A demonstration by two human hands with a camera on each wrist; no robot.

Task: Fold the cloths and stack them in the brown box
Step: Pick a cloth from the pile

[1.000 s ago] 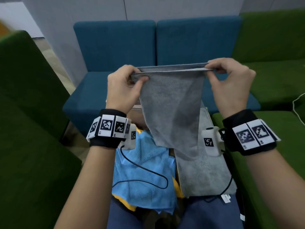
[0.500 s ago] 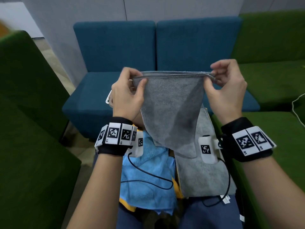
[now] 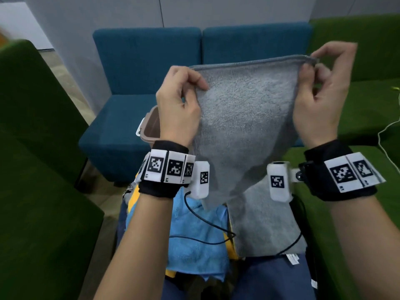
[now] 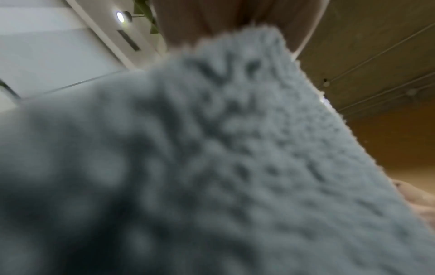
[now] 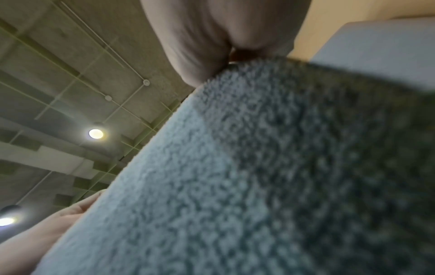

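I hold a grey cloth (image 3: 244,118) up in the air by its top edge, and it hangs down narrowing to a point. My left hand (image 3: 194,82) pinches its top left corner, and my right hand (image 3: 311,66) pinches its top right corner. Close up, the grey cloth (image 4: 212,158) fills the left wrist view, and the same grey cloth (image 5: 259,176) fills the right wrist view. The brown box (image 3: 150,126) peeks out behind my left hand, mostly hidden. Another grey cloth (image 3: 266,226) lies flat on my lap, with a light blue cloth (image 3: 194,241) to its left.
Blue sofa seats (image 3: 134,118) stand ahead, under the box. Green sofas flank me on the left (image 3: 36,169) and the right (image 3: 368,105). Black cables (image 3: 207,224) run from the wrist cameras across the lap cloths. A white cable (image 3: 387,131) lies on the right sofa.
My hands have drawn apart, the right one moving out to the right, so the top edge is stretched wider. The brown box now shows behind my left hand.
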